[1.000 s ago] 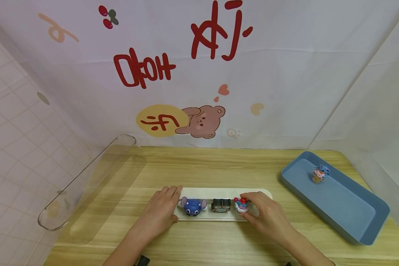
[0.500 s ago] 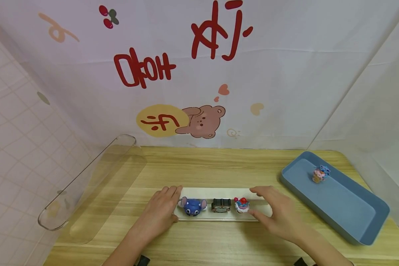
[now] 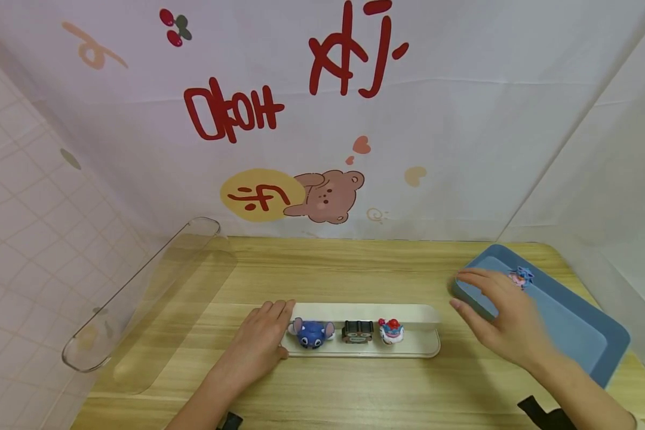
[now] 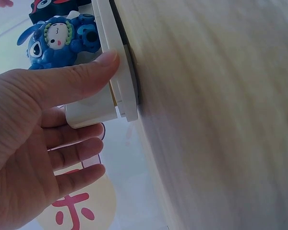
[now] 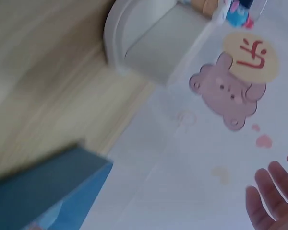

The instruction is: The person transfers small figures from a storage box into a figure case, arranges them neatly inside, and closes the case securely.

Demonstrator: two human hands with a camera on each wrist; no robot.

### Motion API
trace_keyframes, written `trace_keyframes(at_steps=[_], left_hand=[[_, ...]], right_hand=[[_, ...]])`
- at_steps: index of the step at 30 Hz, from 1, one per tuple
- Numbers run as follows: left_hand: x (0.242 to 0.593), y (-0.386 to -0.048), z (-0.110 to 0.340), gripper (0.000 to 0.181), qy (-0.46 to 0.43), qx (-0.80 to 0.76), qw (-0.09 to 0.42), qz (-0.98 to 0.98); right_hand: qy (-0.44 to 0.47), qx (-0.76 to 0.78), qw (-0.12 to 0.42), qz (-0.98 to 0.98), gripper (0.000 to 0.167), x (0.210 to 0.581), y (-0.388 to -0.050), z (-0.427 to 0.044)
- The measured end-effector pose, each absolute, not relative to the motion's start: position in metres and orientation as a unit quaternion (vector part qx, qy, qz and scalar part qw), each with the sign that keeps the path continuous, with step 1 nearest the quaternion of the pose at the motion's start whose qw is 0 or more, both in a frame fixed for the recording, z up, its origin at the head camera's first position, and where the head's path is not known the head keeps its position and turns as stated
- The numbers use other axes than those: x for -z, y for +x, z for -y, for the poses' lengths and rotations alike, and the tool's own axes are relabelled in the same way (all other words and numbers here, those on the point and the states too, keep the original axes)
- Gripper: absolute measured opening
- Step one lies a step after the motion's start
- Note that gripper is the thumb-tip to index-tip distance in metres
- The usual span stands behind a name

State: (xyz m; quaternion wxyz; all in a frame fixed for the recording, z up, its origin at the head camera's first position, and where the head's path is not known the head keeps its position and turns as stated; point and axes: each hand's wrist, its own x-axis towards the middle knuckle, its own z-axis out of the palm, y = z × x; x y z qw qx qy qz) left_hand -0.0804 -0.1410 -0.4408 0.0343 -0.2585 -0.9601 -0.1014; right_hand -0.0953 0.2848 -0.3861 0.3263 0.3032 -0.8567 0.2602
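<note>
My left hand point(image 3: 263, 334) holds the left end of a long white display base point(image 3: 421, 343), thumb at the front edge, fingers behind. On the base, from left to right, stand a blue big-eared figurine point(image 3: 310, 334), a dark figurine with a ridged top point(image 3: 357, 332) and a cake-like figurine with red balls on top point(image 3: 390, 331). In the left wrist view the blue figurine point(image 4: 57, 40) sits just beyond my thumb. My right hand point(image 3: 507, 313) is in the air, holding nothing, over the near left rim of the blue tray point(image 3: 570, 334). A small pink-and-blue figurine point(image 3: 522, 276) lies inside, partly hidden by that hand.
A long clear plastic cover point(image 3: 161, 298) lies at the left on the wooden table point(image 3: 333, 269). White printed cloth point(image 3: 451, 119) hangs behind the table and at both sides.
My right hand has let go of the cake-like figurine, leaving it on the white base, and has moved right to the blue tray. My left hand has stayed in place.
</note>
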Motion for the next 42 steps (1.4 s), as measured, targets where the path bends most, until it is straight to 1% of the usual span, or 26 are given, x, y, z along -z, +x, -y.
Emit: trace_keyframes(at_steps=[3,7,13,16,17,20,21,22,25,30,37,42], left_hand=[[0.44,-0.081,0.141,0.093,-0.257,0.101,0.03,0.961],[0.441,-0.08,0.141,0.093,-0.256,0.1,0.03,0.961],[0.441,-0.079,0.141,0.093,-0.256,0.102,0.032,0.961],[0.44,-0.08,0.141,0.092,-0.255,0.103,0.029,0.961],[0.44,-0.08,0.141,0.093,-0.254,0.103,0.028,0.961],[0.439,-0.08,0.14,0.092,-0.255,0.106,0.028,0.961],[0.44,-0.08,0.14,0.092,-0.256,0.106,0.028,0.961],[0.439,-0.08,0.14,0.092,-0.256,0.106,0.029,0.96],[0.44,-0.08,0.14,0.093,-0.256,0.105,0.031,0.96],[0.44,-0.08,0.14,0.093,-0.255,0.106,0.029,0.961],[0.44,-0.08,0.14,0.093,-0.252,0.104,0.026,0.962],[0.44,-0.08,0.14,0.093,-0.252,0.106,0.028,0.961]], right_hand=[[0.294,-0.258,0.354,0.85,0.066,0.381,-0.102,-0.297],[0.269,-0.244,0.371,0.855,0.072,0.375,-0.11,-0.316],[0.28,-0.252,0.379,0.845,0.077,0.374,-0.132,-0.349],[0.27,-0.231,0.37,0.859,0.079,0.377,-0.139,-0.366],[0.262,-0.224,0.36,0.867,0.075,0.378,-0.141,-0.372],[0.226,-0.197,0.324,0.897,0.057,0.381,-0.143,-0.387],[0.216,-0.19,0.313,0.905,0.054,0.383,-0.144,-0.392],[0.203,-0.18,0.296,0.916,0.055,0.384,-0.145,-0.396],[0.172,-0.152,0.244,0.942,0.066,0.389,-0.149,-0.409],[0.148,-0.112,0.175,0.967,0.08,0.399,-0.154,-0.43],[0.111,-0.079,0.08,0.988,0.09,0.412,-0.16,-0.446],[0.096,-0.081,0.043,0.991,0.092,0.417,-0.162,-0.45]])
